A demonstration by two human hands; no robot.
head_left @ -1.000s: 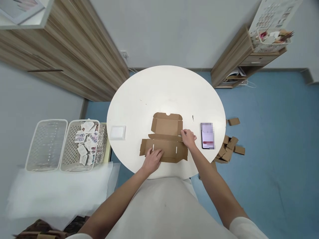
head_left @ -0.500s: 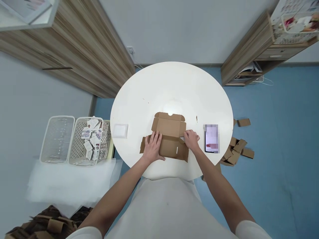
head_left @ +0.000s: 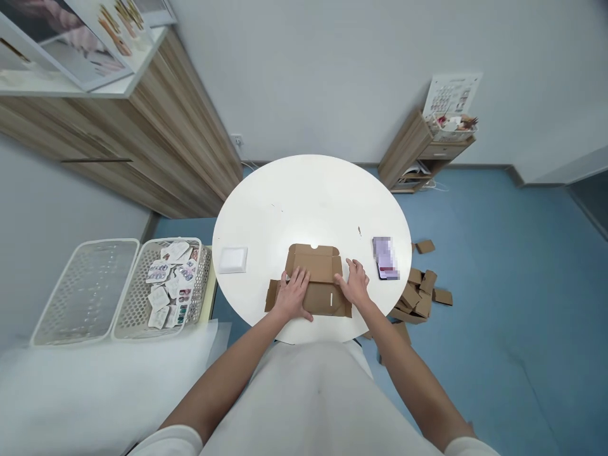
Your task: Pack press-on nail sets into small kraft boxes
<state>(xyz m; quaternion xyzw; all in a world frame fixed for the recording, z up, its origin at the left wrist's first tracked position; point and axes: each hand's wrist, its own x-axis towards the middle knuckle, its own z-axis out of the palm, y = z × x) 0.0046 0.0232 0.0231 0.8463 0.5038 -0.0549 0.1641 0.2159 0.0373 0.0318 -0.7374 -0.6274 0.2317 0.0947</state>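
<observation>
Through my far-away view, I see the brown cardboard box [head_left: 311,261] lying partly unfolded on the near half of the white counter [head_left: 313,202], close to the person's body. I have the left hand [head_left: 291,296] resting on its left part, with the fingers open and spread over the cardboard. I see the right hand [head_left: 354,285] at the right side of the box; its thumb is at the cardboard's edge, and its fingers stand apart, gripping nothing that I can see. On my right lies a phone [head_left: 384,256], its screen partly blurred. On my left, near the counter's edge, lies a white flat packet [head_left: 233,260], well apart from both hands.
</observation>
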